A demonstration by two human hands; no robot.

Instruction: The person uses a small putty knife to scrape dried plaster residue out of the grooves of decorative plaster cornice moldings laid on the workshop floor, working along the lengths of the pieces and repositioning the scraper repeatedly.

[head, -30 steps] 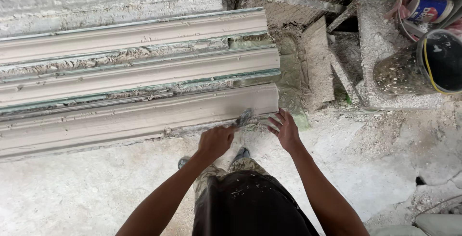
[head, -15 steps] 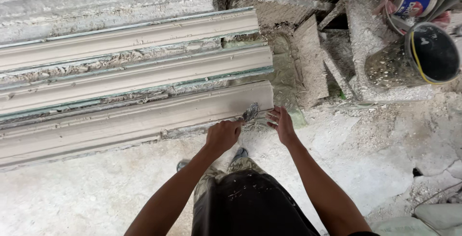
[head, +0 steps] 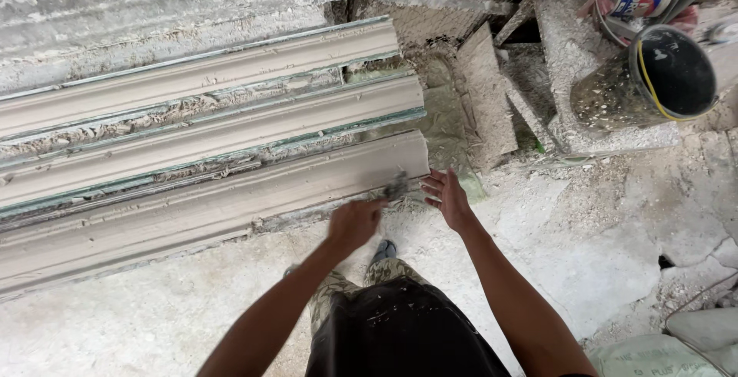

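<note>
My left hand (head: pixel 354 225) is closed around a small dark scraping tool (head: pixel 397 186), though motion blur keeps me from telling its exact kind; its tip sits against the right end of the nearest long pale plaster moulding (head: pixel 207 206), low along the front edge, probably so I can work that edge cleanly. My right hand (head: pixel 447 196) is open, fingers spread, holding nothing, hovering just right of that moulding's end, I judge to steady or guard the corner. I count three such mouldings lying side by side, the middle moulding (head: pixel 231 135) and the far moulding (head: pixel 200 77) behind the nearest one, likely set parallel so each can be reached from the front. Well to the right of the nearest moulding's end stands one plaster-caked dark bucket (head: pixel 653 77), tipped on a crusted block (head: pixel 569 54)
</note>
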